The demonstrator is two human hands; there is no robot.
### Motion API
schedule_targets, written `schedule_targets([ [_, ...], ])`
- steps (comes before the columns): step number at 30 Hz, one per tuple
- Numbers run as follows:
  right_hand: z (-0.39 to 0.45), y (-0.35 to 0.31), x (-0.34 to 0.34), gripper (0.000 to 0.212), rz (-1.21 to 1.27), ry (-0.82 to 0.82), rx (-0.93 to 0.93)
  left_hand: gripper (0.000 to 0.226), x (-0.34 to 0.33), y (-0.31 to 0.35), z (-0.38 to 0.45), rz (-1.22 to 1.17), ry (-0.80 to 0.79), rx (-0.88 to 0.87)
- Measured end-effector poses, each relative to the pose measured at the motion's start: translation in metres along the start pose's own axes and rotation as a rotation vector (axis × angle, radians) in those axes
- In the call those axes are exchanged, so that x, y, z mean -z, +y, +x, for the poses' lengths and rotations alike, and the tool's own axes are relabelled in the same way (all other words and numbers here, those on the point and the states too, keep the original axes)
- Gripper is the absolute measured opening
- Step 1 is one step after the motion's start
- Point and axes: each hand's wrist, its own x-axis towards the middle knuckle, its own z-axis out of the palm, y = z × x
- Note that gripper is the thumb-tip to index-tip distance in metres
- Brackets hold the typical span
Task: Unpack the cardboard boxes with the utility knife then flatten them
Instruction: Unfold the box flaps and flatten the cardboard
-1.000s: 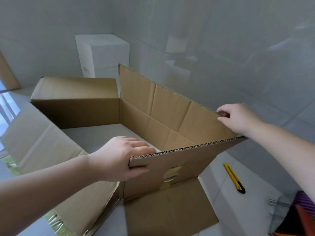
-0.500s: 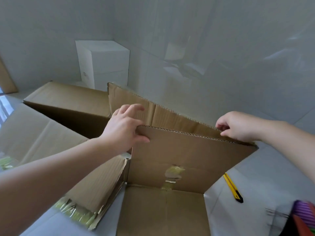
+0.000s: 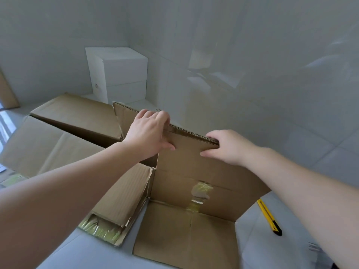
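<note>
A brown cardboard box (image 3: 186, 171) stands opened out on the white tiled floor, its two long walls pressed close together. My left hand (image 3: 149, 133) grips the top edge of the walls at the left. My right hand (image 3: 229, 146) grips the same edge further right, fingers curled over it. A near flap (image 3: 184, 235) lies flat on the floor towards me, with torn tape remains on the wall above it. The yellow and black utility knife (image 3: 269, 216) lies on the floor to the right of the box, partly behind my right forearm.
A white box (image 3: 118, 72) stands in the corner of the room behind. Other box flaps (image 3: 44, 144) spread out to the left, one with crumpled tape (image 3: 101, 228) at its edge. Glossy grey walls rise close behind the box.
The box's near wall has been pushed away against the far wall, closing the box up. Both hands have moved closer together along the top edge.
</note>
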Motion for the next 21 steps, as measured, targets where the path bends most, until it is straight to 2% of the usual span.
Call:
schedule_targets([
  [1, 0.005, -0.005, -0.004, 0.032, -0.063, 0.029, 0.036, 0.069, 0.000, -0.001, -0.001, -0.050, 0.041, 0.013],
  [3, 0.011, -0.008, -0.009, 0.041, -0.202, 0.081, 0.073, 0.074, -0.001, -0.009, -0.010, -0.119, 0.149, 0.019],
  [5, 0.012, -0.005, -0.011, 0.045, -0.246, 0.113, 0.081, 0.073, -0.004, -0.027, -0.031, -0.078, 0.213, -0.070],
  [6, 0.013, -0.004, -0.012, 0.044, -0.252, 0.120, 0.084, 0.072, -0.007, -0.039, -0.046, -0.019, 0.182, -0.149],
  [8, 0.015, -0.003, -0.012, 0.045, -0.254, 0.116, 0.085, 0.074, -0.017, -0.065, -0.083, 0.117, -0.013, -0.284],
  [10, 0.019, -0.003, -0.011, 0.046, -0.244, 0.115, 0.077, 0.086, -0.027, -0.088, -0.119, 0.233, -0.251, -0.314],
  [12, 0.023, -0.002, -0.010, 0.046, -0.254, 0.125, 0.066, 0.106, -0.039, -0.103, -0.147, 0.327, -0.422, -0.277],
  [14, 0.024, -0.002, -0.009, 0.047, -0.273, 0.121, 0.051, 0.121, -0.051, -0.112, -0.167, 0.401, -0.492, -0.235],
  [17, 0.024, -0.003, -0.008, 0.049, -0.287, 0.115, 0.043, 0.128, -0.068, -0.118, -0.188, 0.470, -0.530, -0.190],
  [19, 0.024, -0.004, -0.008, 0.050, -0.297, 0.109, 0.037, 0.121, -0.075, -0.117, -0.194, 0.511, -0.549, -0.173],
  [21, 0.024, -0.005, -0.007, 0.051, -0.297, 0.103, 0.023, 0.104, -0.080, -0.114, -0.192, 0.533, -0.551, -0.169],
])
